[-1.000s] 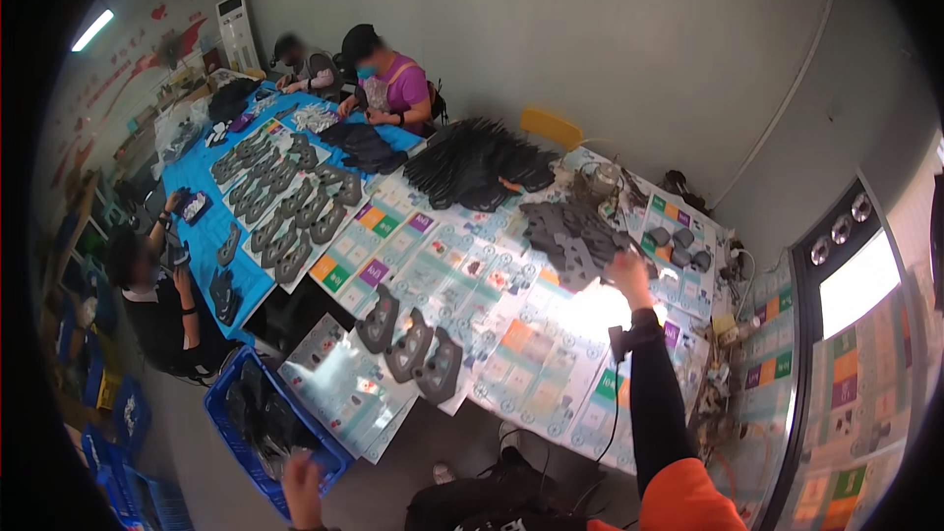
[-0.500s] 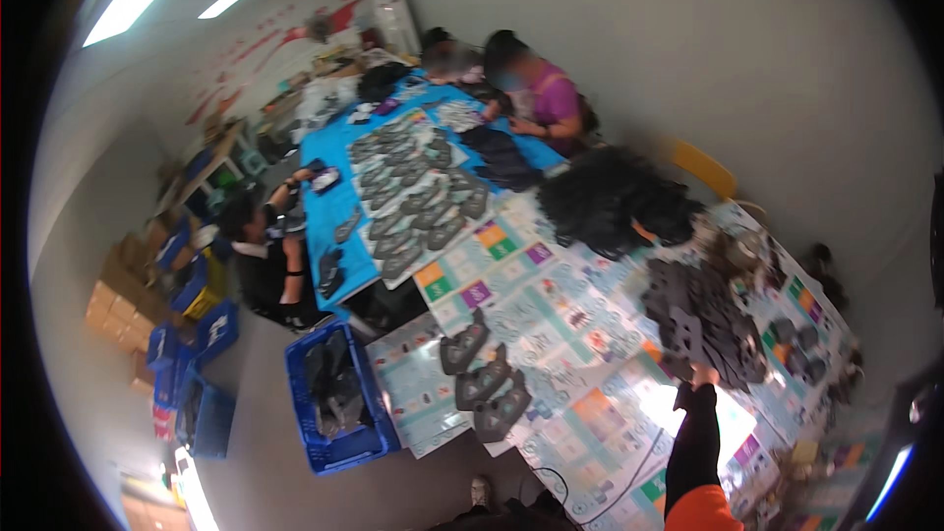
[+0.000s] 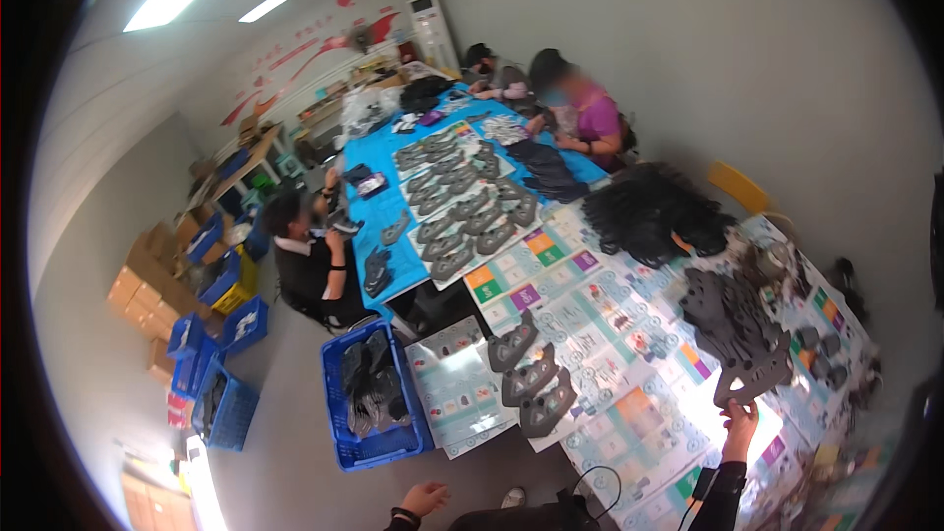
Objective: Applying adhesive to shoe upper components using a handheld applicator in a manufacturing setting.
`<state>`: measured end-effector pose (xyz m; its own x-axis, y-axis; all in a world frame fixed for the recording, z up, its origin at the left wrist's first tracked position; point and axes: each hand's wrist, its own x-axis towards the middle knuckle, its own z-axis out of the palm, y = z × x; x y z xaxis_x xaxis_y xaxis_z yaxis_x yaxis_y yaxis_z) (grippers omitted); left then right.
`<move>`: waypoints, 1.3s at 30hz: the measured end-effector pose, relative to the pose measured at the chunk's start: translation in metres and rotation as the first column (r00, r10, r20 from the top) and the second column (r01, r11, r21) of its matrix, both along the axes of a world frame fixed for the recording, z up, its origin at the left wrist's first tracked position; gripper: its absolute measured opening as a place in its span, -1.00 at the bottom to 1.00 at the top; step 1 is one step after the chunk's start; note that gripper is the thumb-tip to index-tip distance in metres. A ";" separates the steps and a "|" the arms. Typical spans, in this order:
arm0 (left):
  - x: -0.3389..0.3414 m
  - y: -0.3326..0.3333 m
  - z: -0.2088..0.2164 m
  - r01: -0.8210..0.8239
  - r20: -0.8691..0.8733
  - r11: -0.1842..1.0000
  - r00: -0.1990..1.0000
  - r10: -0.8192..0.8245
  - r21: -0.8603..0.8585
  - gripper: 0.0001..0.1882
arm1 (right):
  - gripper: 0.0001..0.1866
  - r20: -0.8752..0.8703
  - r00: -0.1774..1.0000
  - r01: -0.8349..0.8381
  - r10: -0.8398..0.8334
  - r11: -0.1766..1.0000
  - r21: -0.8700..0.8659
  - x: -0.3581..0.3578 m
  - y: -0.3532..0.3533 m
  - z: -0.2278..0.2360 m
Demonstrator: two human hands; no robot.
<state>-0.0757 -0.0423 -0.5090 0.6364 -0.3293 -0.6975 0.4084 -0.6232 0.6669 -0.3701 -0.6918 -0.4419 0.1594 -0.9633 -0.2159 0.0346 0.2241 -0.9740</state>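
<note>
My right hand (image 3: 739,428) pinches the near corner of a dark grey moulded piece with triangular cut-outs (image 3: 755,380), at the front of a heap of similar grey pieces (image 3: 723,310) on the right of the table. Low in the view, my left hand (image 3: 426,500) is held out past the table's near edge, its fingers loosely apart and nothing in them. Between the hands, a short row of matching grey pieces (image 3: 533,374) lies on the table's near left part.
A blue crate (image 3: 334,403) with dark pieces stands left of the table. Black items (image 3: 654,211) are piled toward the right. Grey parts lie in rows (image 3: 457,192) by the blue cover (image 3: 369,221). A person (image 3: 315,261) sits at left; two more sit far off. A cable (image 3: 619,492) hangs nearby.
My left hand has come into view at the bottom. My right hand now holds a grey piece by its corner, drawn nearer from the heap. The view has shifted left.
</note>
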 end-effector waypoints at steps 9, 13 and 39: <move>-0.075 -0.201 0.103 0.548 -0.086 0.564 0.665 -0.742 -0.618 -0.66 | -0.76 0.095 0.841 -0.535 0.533 0.791 0.298 -0.016 0.303 0.104; -0.146 -0.234 0.093 0.645 -0.019 0.444 0.555 -0.832 -0.622 -0.73 | -0.73 0.147 0.811 -0.583 0.566 0.759 0.291 -0.072 0.356 0.085; -0.345 -0.387 -0.111 0.660 -0.208 0.707 0.676 -0.707 -0.255 -0.71 | -0.36 -0.887 0.441 -0.221 0.139 0.974 0.043 -0.359 0.234 -0.094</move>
<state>-0.4203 -0.4298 -0.6199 -0.0149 -0.7069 -0.7072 0.0827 -0.7057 0.7037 -0.7291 -0.4581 -0.5362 0.0952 -0.9546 -0.2821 -0.8817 0.0507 -0.4690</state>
